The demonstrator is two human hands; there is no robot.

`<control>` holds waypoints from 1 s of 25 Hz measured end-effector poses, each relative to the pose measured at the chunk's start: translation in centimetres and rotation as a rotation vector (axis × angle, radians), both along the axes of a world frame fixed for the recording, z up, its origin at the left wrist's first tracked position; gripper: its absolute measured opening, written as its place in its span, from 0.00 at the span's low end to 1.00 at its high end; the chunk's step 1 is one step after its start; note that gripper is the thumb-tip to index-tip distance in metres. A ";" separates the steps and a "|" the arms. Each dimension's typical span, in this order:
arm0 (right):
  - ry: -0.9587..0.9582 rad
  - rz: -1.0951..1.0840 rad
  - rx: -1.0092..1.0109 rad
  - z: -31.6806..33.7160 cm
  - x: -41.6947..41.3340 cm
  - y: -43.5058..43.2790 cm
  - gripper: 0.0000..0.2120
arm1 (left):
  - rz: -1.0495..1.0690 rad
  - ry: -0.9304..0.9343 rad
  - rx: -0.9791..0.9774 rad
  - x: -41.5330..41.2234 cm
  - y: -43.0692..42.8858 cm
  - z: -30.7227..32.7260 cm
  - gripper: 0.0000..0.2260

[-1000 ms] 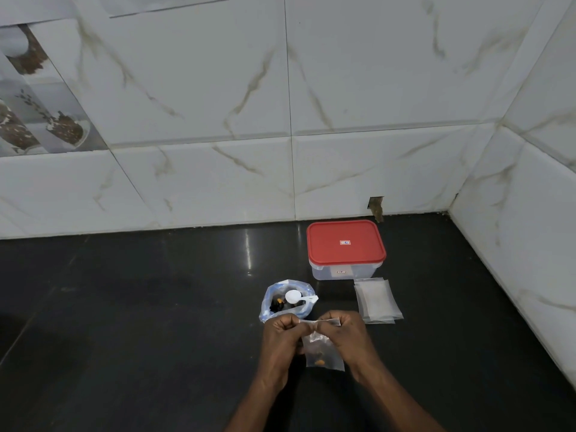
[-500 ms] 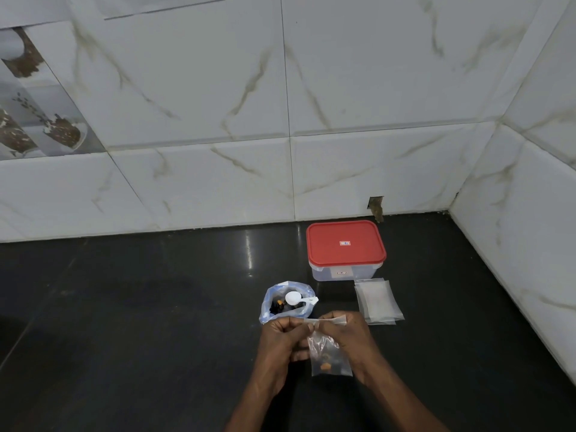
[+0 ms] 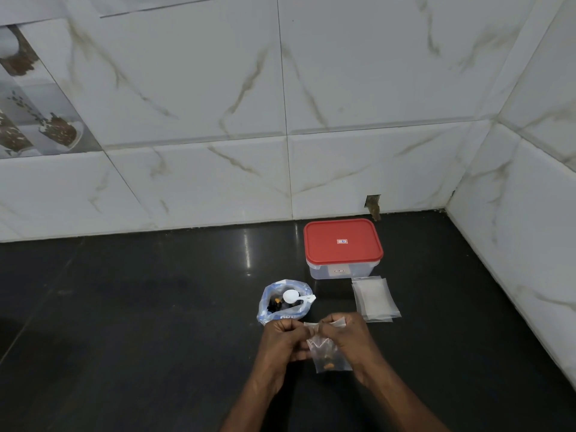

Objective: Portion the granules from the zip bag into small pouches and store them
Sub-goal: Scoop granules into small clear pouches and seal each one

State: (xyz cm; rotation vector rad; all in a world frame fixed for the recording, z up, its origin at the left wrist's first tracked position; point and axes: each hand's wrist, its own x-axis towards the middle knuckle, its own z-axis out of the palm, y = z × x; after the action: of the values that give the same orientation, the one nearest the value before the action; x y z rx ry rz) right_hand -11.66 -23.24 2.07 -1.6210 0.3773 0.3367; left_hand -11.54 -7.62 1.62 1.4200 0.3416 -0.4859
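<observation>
Flanking both hands [image 3: 314, 338]: zip bag [image 3: 282, 302], red-lidded container [image 3: 343, 247], empty pouches [image 3: 375, 299].

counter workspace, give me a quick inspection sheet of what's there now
surface: black counter, glossy, dry
job's things: open zip bag with white scoop resting in it; small pouch holding a few granules; stack of spare pouches; box, red lid on
clutter: nothing seen
grippers: left hand and right hand pinch the pouch's top edge with their fingers
cables: nothing seen
surroundings: marble-tiled walls, corner at right
</observation>
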 end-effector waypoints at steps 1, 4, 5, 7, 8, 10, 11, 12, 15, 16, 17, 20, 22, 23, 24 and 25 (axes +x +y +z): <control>0.004 -0.005 0.022 0.1 -0.2 -0.1 0.02 | -0.004 0.003 -0.019 -0.1 0.1 0.0 0.07; 0.014 -0.067 0.130 0.1 -0.4 -0.6 0.03 | 0.056 0.016 -0.076 -0.2 0.4 0.0 0.02; -0.002 -0.091 0.144 0.0 -0.4 -0.7 0.03 | 0.089 0.020 -0.086 -0.1 0.5 -0.1 0.02; -0.033 -0.108 0.113 -0.2 -0.4 -0.9 0.05 | 0.114 0.021 -0.099 0.0 0.6 -0.2 0.04; -0.040 -0.101 0.094 -0.3 -0.4 -0.9 0.06 | 0.102 0.018 -0.102 -0.1 0.5 -0.1 0.03; -0.050 -0.085 0.087 -0.3 -0.6 -0.5 0.07 | 0.056 0.007 -0.089 -0.2 0.1 -0.1 0.03; -0.055 -0.077 0.086 -0.4 -0.7 -0.3 0.08 | 0.035 0.001 -0.076 -0.3 -0.2 -0.1 0.04; -0.062 -0.074 0.081 -0.4 -0.7 -0.2 0.08 | 0.025 -0.004 -0.062 -0.4 -0.4 -0.2 0.06; -0.075 -0.082 0.068 -0.6 -0.8 0.0 0.08 | 0.044 -0.010 -0.037 -0.6 -0.7 -0.6 0.07; -0.080 -0.083 0.073 -0.7 -0.9 0.0 0.07 | 0.049 -0.015 -0.034 -0.6 -0.7 -0.6 0.06; -0.092 -0.084 0.081 -0.7 -0.9 -0.1 0.06 | 0.052 -0.023 -0.033 -0.7 -0.6 -0.7 0.07; -0.155 -0.093 0.073 -0.8 -1.0 -0.6 0.06 | 0.047 -0.052 -0.042 -0.7 -0.5 -0.8 0.09; -0.175 -0.097 0.053 -0.9 -1.1 -0.8 0.08 | 0.032 -0.061 -0.055 -0.7 -0.4 -0.7 0.09; -0.180 -0.098 0.049 -1.0 -1.1 -0.8 0.09 | 0.026 -0.064 -0.059 -0.7 -0.3 -0.8 0.09; -0.185 -0.099 0.048 -1.0 -1.1 -0.8 0.10 | 0.021 -0.068 -0.060 -0.7 -0.3 -0.8 0.09; -0.189 -0.102 0.051 -1.1 -1.1 -0.8 0.11 | 0.016 -0.074 -0.058 -0.7 -0.3 -0.8 0.10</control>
State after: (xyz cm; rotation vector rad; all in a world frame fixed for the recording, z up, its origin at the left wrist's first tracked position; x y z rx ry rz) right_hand -12.77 -23.99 0.96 -1.5623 0.3032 0.1139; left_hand -12.28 -7.92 0.79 1.3744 0.2773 -0.4257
